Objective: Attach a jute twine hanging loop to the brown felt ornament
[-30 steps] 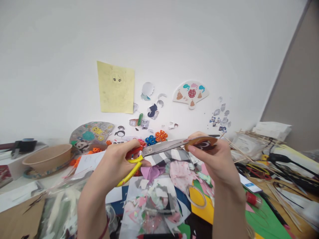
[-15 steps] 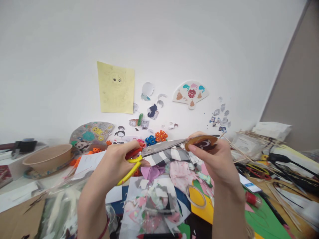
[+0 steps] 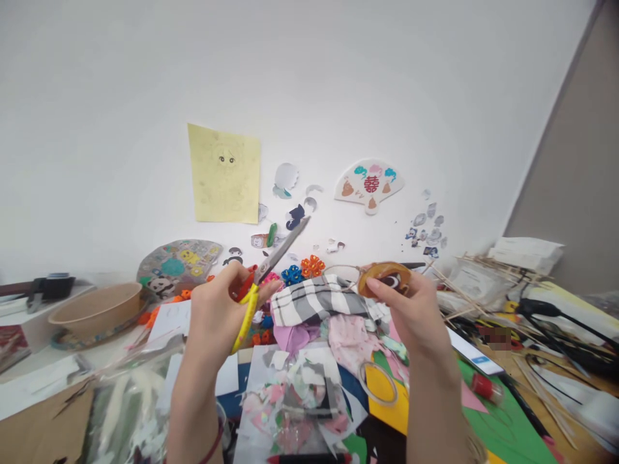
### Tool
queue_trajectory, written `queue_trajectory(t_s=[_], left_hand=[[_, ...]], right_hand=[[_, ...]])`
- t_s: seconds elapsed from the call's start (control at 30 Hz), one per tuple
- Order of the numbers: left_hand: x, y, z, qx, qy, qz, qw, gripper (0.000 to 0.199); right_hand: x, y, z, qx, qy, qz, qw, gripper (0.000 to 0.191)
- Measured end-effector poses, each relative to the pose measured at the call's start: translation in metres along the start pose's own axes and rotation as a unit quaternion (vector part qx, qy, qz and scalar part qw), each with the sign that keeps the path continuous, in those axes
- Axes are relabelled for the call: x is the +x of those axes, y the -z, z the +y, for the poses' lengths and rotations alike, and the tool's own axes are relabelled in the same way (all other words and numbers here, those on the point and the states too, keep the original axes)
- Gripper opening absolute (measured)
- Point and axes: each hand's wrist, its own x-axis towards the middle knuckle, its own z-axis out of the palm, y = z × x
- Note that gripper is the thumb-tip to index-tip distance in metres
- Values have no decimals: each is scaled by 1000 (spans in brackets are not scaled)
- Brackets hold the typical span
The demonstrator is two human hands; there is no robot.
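At the far left of the desk [image 3: 592, 448] sits a shallow tan bowl [image 3: 99, 316], and just beyond it a sticker-covered fan [image 3: 176, 258] leans against the wall. Nearer the person lie a piece of brown cardboard [image 3: 43, 419] and a clear plastic bag [image 3: 130, 406] with pale, long shapes inside.

Next comes the left hand [image 3: 217, 312], raised above the desk, its fingers curled around the red and yellow handles of a pair of scissors [image 3: 271, 261]. The blades lie close together and slant up to the right, touching neither the right hand nor what it holds. Behind them, a yellow sheet [image 3: 227, 187] with drawn eyes hangs on the wall.

In the middle, blue flowers [image 3: 292, 276] and orange flowers [image 3: 313, 265] stand behind a black-and-white checked cloth [image 3: 309, 303]. Below it are a pink cloth [image 3: 353, 338] and a heap of paper scraps [image 3: 290, 399], with a tape ring [image 3: 362, 383] just beside.

Farther right, the right hand [image 3: 420, 316] pinches a brown disc [image 3: 380, 272] with dark and white markings, thumb on its near face; a thin loop reaches out to its left. A phone [image 3: 478, 354] and a red spool [image 3: 486, 388] lie at the right.
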Motion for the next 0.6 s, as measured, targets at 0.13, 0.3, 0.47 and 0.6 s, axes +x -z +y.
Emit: queue_trajectory(t_s=[0.13, 0.3, 0.47, 0.6], left_hand=[[11, -3, 11, 38, 90, 33, 995, 42], [12, 0, 8, 260, 155, -121, 945, 33], [-44, 3, -2, 317, 184, -235, 900, 30], [-110, 6, -2, 314, 200, -293, 881, 23]], right_hand=[[8, 4, 12, -20, -60, 53, 997, 29], [1, 6, 52, 44, -193, 16, 980, 44], [-50, -4, 95, 91, -274, -1, 957, 49], [-92, -16, 120, 122, -307, 6, 944, 50]])
